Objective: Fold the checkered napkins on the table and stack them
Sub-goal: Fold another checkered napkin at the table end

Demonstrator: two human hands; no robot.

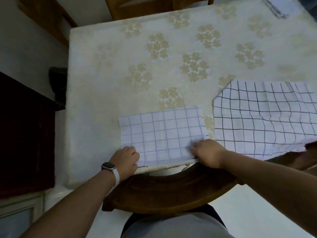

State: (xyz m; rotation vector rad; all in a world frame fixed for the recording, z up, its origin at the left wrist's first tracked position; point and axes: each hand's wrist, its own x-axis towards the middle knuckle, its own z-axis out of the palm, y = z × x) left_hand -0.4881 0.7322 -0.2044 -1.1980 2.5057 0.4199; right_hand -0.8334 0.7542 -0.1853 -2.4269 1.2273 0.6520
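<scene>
A white checkered napkin (163,133), folded over with its paler back side up, lies at the table's near edge. My left hand (126,158) pinches its near left corner with curled fingers. My right hand (206,154) pinches its near right corner. To the right lies a pile of unfolded checkered napkins (260,117) with bolder black lines, spread flat and hanging slightly over the near edge. Another checkered napkin (276,7) shows at the far right corner, blurred.
The table (106,69) wears a cream cloth with beige flower prints. A brown wooden chair back (168,191) stands between me and the table's near edge. Another chair (142,7) stands at the far side. A dark cabinet (25,134) is at the left.
</scene>
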